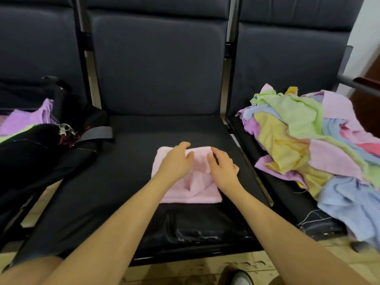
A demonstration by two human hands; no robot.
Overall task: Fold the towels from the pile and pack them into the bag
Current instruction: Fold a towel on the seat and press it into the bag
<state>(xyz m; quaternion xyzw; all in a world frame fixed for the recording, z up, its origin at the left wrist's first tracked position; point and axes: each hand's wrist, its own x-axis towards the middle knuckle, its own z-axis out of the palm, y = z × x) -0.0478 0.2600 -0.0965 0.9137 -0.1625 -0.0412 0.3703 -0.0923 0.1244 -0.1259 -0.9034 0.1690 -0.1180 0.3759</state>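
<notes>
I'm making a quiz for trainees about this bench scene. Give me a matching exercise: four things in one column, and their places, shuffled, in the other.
Things:
1. pale pink terry towel
2. black fabric bag
3. heap of pastel towels
4. folded lilac towel

Places:
A. on the seat to the right
B. inside the open bag
C. on the middle seat, under both hands
D. on the seat to the left

Pairs: 1-C, 2-D, 3-A, 4-B. The left hand and right hand both rest on the pink towel.
</notes>
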